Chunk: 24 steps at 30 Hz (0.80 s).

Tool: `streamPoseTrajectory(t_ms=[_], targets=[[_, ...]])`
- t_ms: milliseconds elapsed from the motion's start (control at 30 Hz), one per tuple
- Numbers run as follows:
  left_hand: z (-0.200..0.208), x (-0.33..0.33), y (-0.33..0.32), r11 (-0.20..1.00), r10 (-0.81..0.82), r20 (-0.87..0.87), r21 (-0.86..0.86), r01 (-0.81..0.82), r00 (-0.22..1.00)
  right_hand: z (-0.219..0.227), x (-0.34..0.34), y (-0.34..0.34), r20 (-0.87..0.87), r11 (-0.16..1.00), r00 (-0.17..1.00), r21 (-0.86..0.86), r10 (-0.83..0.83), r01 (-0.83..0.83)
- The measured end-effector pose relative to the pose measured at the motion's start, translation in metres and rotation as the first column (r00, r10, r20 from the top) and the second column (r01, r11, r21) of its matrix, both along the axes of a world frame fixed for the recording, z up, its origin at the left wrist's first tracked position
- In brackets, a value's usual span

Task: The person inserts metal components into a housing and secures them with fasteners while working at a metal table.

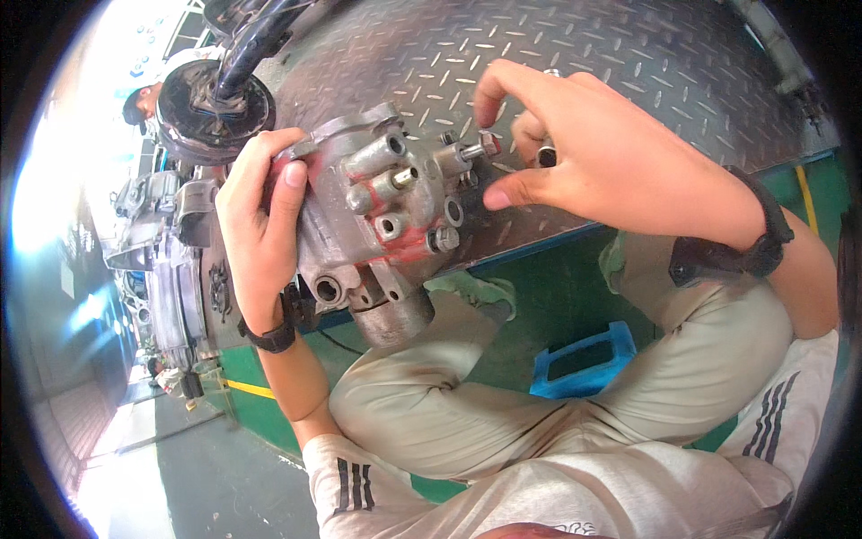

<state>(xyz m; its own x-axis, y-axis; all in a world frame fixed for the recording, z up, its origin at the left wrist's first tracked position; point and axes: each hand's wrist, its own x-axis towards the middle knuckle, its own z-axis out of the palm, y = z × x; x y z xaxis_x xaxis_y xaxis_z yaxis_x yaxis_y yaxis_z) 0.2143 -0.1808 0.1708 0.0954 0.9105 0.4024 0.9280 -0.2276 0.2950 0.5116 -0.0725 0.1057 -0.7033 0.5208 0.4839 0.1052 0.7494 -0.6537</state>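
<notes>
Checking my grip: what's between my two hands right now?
In the head view, a grey, red-smeared metal housing sits between them. Your left hand grips its side, and a bolt-like fitting juts from it toward your right hand.

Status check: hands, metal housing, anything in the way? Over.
Left hand gripping metal housing. Right hand beside protruding bolt, thumb and forefinger apart; metal tube at palm, grip unclear. Nothing visible blocking the bolt.
</notes>
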Motion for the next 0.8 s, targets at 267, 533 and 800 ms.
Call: streamPoseTrajectory(t_ms=[267,533,800], targets=[[0.002,-0.007,0.004,0.989,-0.141,-0.053,0.049,0.143,0.989,0.002,0.002,0.001,0.034,0.992,0.999,-0.123,0.042,-0.037],[0.006,-0.029,0.028,0.964,-0.227,-0.180,0.100,0.247,0.957,-0.001,-0.006,-0.001,0.178,0.954,0.983,-0.299,0.056,0.000],[0.013,-0.059,0.054,0.921,-0.386,0.038,-0.045,0.387,0.922,0.008,-0.013,-0.010,0.231,0.944,0.967,-0.328,0.108,-0.027]])
